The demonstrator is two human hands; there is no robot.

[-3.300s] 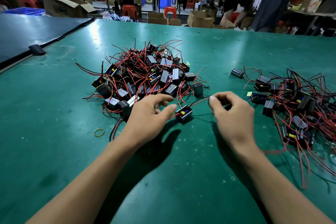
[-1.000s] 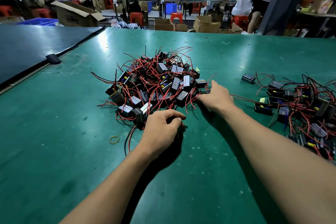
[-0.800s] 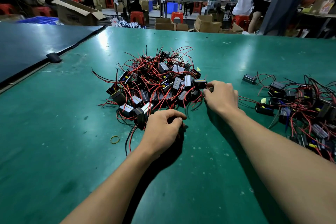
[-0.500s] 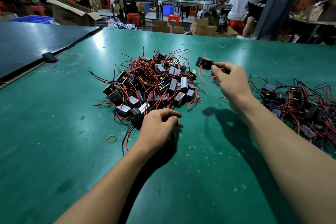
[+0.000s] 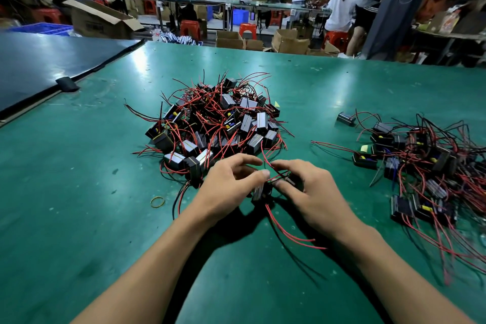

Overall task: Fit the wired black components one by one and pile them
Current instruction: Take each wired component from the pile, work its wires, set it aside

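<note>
A big heap of small black box components with red and black wires (image 5: 221, 123) lies mid-table. A second, looser pile of the same parts (image 5: 420, 163) spreads at the right. Just in front of the heap my left hand (image 5: 231, 187) and my right hand (image 5: 307, 192) meet, fingers curled around black components (image 5: 260, 191) held between them. Red wires (image 5: 286, 231) trail from the held parts toward me across the mat. How the held parts sit against each other is hidden by my fingers.
The green table mat (image 5: 79, 218) carries a yellow rubber band (image 5: 157, 202) left of my left wrist. A single black component (image 5: 345, 118) lies apart behind the right pile. A dark panel (image 5: 39, 66) borders the left. Boxes, stools and people fill the background.
My right hand, which lifted a component from the heap's right edge, has come down and toward me to meet my left hand. Both now hold parts together.
</note>
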